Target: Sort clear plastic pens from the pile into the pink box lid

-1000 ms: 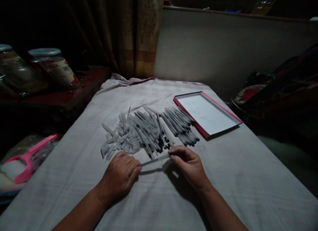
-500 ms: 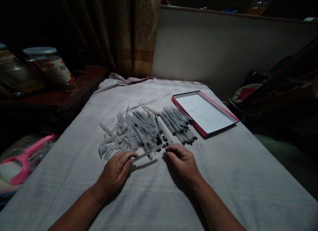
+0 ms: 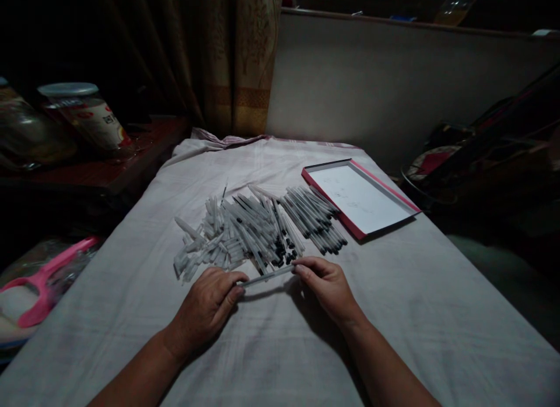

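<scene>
My left hand [image 3: 214, 305] pinches one end of a slim translucent pen [image 3: 268, 276], held just above the cloth. At the pen's other end, the fingertips of my right hand [image 3: 326, 287] are closed on it. Beyond my hands lies a pile of pen barrels [image 3: 254, 223], many with dark ends. Clear caps [image 3: 210, 249] are heaped to the left, close to my left knuckles. A neater bundle of dark-tipped pens [image 3: 310, 217] lies on the right of the pile. What sits at the very ends of the held pen is hidden by my fingers.
A shallow red-edged box lid [image 3: 363, 197] with a white inside lies at the back right of the cloth-covered table [image 3: 394, 313]. On a dark red side table stands a jar [image 3: 91, 118]. Pink-handled scissors or a similar object [image 3: 41, 284] lies low at the left.
My right fingers have closed on the far end of the pen. The pen has come slightly nearer and now lies more level between both hands.
</scene>
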`<state>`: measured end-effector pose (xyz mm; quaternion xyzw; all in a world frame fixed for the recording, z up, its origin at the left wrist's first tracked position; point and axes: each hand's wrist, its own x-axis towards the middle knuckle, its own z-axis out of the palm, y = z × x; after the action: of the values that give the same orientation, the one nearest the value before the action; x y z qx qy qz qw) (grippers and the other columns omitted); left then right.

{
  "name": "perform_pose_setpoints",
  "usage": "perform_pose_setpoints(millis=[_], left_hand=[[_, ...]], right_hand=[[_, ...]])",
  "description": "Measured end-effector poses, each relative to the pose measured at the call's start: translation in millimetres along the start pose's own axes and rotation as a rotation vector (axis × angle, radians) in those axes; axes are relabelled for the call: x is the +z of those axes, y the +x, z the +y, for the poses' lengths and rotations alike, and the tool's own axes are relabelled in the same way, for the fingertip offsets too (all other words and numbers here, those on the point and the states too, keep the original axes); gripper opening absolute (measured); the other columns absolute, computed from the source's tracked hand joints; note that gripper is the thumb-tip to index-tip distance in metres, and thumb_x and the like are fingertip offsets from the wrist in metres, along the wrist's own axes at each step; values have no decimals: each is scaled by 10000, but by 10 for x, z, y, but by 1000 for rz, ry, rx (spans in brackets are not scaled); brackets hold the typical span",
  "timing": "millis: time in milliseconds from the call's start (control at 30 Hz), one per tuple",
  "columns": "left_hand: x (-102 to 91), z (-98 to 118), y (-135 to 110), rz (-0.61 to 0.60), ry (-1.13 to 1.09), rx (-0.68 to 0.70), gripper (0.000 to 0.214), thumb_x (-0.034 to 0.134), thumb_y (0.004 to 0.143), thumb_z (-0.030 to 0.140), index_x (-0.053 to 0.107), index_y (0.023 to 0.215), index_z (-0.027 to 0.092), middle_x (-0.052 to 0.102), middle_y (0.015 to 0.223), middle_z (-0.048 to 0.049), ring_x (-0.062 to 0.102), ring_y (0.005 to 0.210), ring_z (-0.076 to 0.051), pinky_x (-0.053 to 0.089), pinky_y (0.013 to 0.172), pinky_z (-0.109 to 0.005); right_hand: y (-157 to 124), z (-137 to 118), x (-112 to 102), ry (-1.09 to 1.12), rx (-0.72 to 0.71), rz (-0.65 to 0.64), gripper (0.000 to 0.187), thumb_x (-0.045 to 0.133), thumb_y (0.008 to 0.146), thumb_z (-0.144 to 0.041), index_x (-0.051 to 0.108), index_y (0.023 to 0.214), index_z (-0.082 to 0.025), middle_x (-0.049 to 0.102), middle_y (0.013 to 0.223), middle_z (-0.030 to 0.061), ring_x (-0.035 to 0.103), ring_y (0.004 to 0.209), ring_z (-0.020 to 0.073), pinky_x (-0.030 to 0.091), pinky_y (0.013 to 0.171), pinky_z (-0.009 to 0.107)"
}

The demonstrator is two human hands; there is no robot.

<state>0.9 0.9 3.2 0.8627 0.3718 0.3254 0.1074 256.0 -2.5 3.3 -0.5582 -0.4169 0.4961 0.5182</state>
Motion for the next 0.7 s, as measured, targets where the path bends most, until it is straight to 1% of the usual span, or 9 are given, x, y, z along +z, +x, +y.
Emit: perform_pose_setpoints(millis=[67,100,200,267,300,367,467,600,700], left_hand=[[-2,-30,-6,30,18,-15,190,462,983,255,610,1091,202,705,889,-26,644,805,-162,485,776,-301],[-5,-53,-11,51,39,-29,199,468,980,252,612,1109,205,709,914,-30,646,835,-169,484,814,-316],[-14,-133,-31,131,130,-93,227,474,975,254,612,1152,219,709,977,-42,644,918,-195,473,901,-363],[-18,-171,-40,184,196,-134,249,469,977,257,601,1186,226,703,1005,-51,641,948,-209,479,904,-377],[-18,-180,-42,205,226,-145,260,466,979,257,591,1204,225,700,1018,-58,640,960,-215,483,900,-380],[-14,-179,-40,222,262,-143,273,456,985,249,574,1228,214,694,1041,-72,638,977,-219,489,894,-380],[-1,-149,-34,202,259,-107,261,454,987,246,574,1215,200,699,1030,-74,644,963,-213,491,888,-369],[20,-111,-39,180,203,-75,240,479,978,239,589,1188,206,723,996,-51,665,893,-192,488,875,-348],[32,-93,-47,166,177,-85,241,486,972,238,590,1188,212,730,965,-42,668,856,-191,487,845,-348]], right_hand=[[37,-29,-50,99,45,78,299,837,594,-413,741,711,-156,667,570,6,529,432,89,424,407,198],[65,-42,-91,155,43,150,321,844,583,-423,724,719,-159,666,578,1,511,413,76,403,381,180],[145,-65,-230,284,-45,404,346,848,580,-428,675,755,-185,680,617,-13,515,414,59,376,352,137],[166,-55,-279,285,-101,483,335,839,604,-417,660,779,-193,713,678,3,562,457,67,393,362,128],[163,-40,-277,254,-111,475,327,829,622,-415,660,793,-193,731,716,18,589,482,78,414,373,136],[136,12,-224,143,-106,398,309,800,663,-419,669,814,-183,752,767,49,628,517,109,477,412,179],[85,109,-90,-80,-132,278,268,723,746,-420,691,837,-170,765,805,78,678,590,162,556,526,261],[61,164,-6,-388,-250,218,206,636,809,-380,711,841,-191,761,773,55,705,678,196,551,651,289],[56,138,-24,-552,-301,172,197,629,810,-371,716,856,-200,740,711,31,687,642,189,517,643,274]])
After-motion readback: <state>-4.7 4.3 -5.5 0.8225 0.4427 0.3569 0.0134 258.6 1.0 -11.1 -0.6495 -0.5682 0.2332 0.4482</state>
